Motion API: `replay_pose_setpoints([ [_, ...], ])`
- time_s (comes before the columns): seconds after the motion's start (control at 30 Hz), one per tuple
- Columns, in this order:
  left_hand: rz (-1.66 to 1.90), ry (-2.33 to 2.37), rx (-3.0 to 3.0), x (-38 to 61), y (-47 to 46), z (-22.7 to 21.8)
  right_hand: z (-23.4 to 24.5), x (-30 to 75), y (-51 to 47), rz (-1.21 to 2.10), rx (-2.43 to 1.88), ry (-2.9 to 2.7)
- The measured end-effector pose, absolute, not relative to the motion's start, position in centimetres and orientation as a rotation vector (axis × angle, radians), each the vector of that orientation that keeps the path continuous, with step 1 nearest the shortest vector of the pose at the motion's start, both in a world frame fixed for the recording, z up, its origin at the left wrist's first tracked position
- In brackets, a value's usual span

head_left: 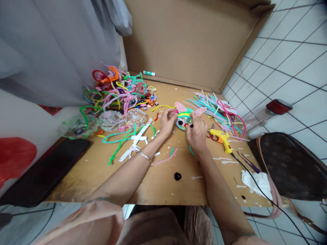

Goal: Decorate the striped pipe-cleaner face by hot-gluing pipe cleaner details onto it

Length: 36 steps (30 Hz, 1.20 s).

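A round, clear craft animal (pixel 189 119) lies on the wooden table, with green and yellow bands, black round eyes, a red mouth and pink pipe-cleaner ears (pixel 181 107). At its left side my left hand (pixel 168 123) is closed in a pinch, a small magenta piece (pixel 176 111) showing at the fingertips. My right hand (pixel 198 133) grips the animal from the right, fingers over its top and thumb near the mouth. Just right of that hand, a yellow hot glue gun (pixel 221 136) lies on its side, partly over orange-handled scissors (pixel 213 137).
Tangled pipe cleaners (pixel 120 88) and clear plastic balls (pixel 136 117) fill the left; straight pipe cleaners (pixel 206 105) lie back right. White paper scraps (pixel 143 131), a black phone (pixel 48 170), a glue stick (pixel 149 73), a bottle (pixel 265 114) and a brown bag (pixel 288 163) surround the workspace.
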<state>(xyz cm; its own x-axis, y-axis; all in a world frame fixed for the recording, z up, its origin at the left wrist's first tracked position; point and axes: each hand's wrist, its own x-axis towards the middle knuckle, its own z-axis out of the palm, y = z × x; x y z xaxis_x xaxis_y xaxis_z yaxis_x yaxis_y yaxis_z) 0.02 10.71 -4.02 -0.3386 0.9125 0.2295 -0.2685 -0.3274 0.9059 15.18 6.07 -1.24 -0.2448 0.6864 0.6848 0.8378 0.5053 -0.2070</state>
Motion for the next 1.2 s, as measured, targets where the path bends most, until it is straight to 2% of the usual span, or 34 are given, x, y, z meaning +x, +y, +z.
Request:
replay_pose_setpoints([
  [0.27,1.704,0.971,0.951,0.8,10.9,-4.5,-1.6,14.8,6.1,-0.131,-1.128,-1.879],
  [0.63,1.677,0.973,0.89,-0.4,11.1,-4.9,-2.7,17.2,9.0,0.415,-1.203,-1.028],
  [1.2,1.646,0.976,0.904,-0.3,10.8,-4.8,-4.4,16.1,10.0,0.753,-1.127,-0.947],
])
